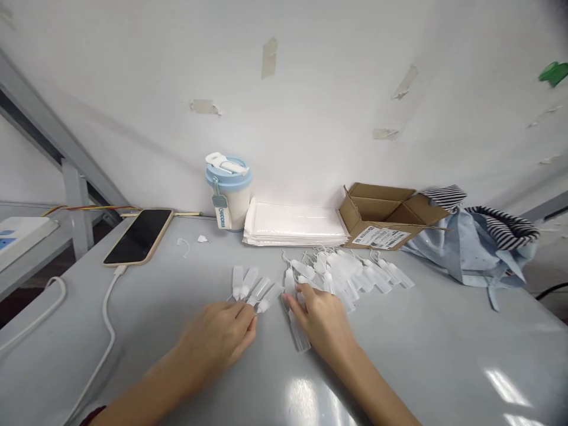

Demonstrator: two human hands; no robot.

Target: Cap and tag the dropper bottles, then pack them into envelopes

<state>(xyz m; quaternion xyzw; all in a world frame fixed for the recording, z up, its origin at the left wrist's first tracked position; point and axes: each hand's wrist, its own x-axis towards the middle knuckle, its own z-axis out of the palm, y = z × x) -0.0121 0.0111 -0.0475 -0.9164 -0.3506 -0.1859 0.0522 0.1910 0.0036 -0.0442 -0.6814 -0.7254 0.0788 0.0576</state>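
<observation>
Our left grip [215, 337] and right grip [322, 322] curl half-open at clear plastic tags [257, 293] laid side by side; whether either holds one, we cannot tell.

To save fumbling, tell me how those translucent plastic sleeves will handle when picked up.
The translucent plastic sleeve by the right hand probably weighs very little, since it looks thin-walled. It is likely somewhat floppy, given how the sleeves lie flat and overlapping. Its smooth sheen suggests it may slip when pinched.
</observation>
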